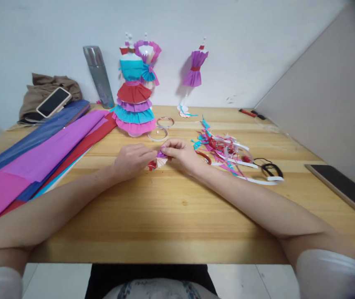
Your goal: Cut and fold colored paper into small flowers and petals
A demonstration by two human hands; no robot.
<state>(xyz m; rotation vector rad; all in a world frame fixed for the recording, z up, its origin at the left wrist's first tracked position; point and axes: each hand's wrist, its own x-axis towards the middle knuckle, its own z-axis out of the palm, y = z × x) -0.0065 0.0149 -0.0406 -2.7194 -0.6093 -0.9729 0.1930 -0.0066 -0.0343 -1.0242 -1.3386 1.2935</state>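
Observation:
In front of me, at the middle of the table, a small gathered piece of crepe paper shows purple, cream and red. My right hand pinches its purple upper part between thumb and fingers. From the other side, my left hand has its fingers closed at the paper's left edge, partly covering it. Just beyond the hands stands a small dress form with a tiered crepe-paper dress in turquoise, red, purple and pink. Two rolls of narrow tape lie beside its base.
Long crepe sheets cover the left side. A bottle, a phone and brown cloth sit at the back left. Behind stand two more dressed forms, one in purple. Paper scraps and a dark device lie right.

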